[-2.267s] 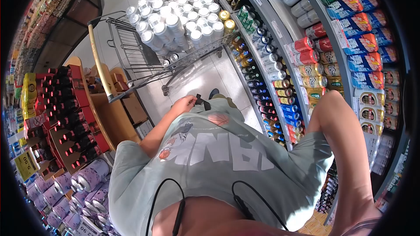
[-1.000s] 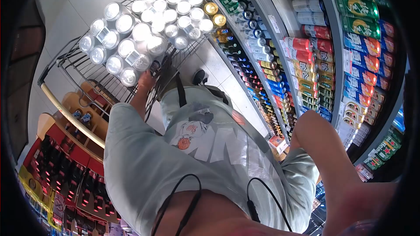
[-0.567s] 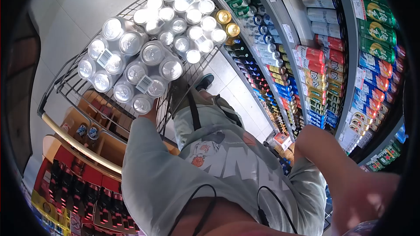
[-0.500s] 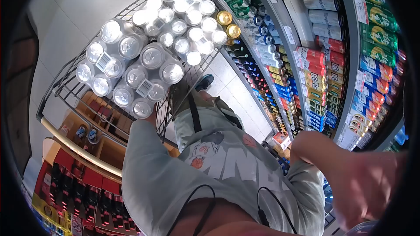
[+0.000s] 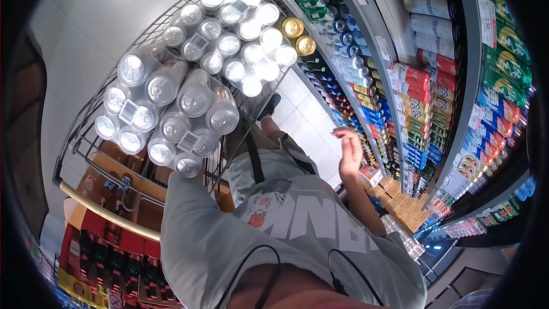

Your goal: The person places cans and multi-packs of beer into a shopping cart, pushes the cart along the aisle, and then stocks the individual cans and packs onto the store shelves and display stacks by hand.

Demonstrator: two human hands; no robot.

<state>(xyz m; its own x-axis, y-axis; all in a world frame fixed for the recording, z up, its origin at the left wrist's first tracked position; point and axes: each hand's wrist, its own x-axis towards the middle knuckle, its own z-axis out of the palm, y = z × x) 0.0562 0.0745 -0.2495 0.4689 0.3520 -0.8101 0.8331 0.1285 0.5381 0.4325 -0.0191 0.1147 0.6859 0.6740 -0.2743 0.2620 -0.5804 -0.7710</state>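
My left sleeve reaches to the near end of a shrink-wrapped pack of silver-topped cans (image 5: 194,100). Only a sliver of skin at my left wrist (image 5: 201,177) shows below that pack; its fingers are hidden, so I cannot tell whether they grip it. A second wrapped pack of cans (image 5: 131,68) lies alongside on the left. More packs of cans (image 5: 229,44) fill the far part of the wire shopping cart (image 5: 91,154). My right hand (image 5: 350,151) is raised in front of my body, fingers stretched out and holding nothing, with the drink shelves beyond it.
Shelves of cans (image 5: 412,80) and bottles run along the right, with price tags on their edges. Two gold-topped cans (image 5: 293,27) stand beside the cart's far right corner. Dark bottles in red packaging (image 5: 114,257) line the lower left. Tiled floor (image 5: 303,100) shows between cart and shelves.
My right hand has swung from the lower right edge in to the front of my body. The view has tilted slightly, and more of the near cans' sides shows.
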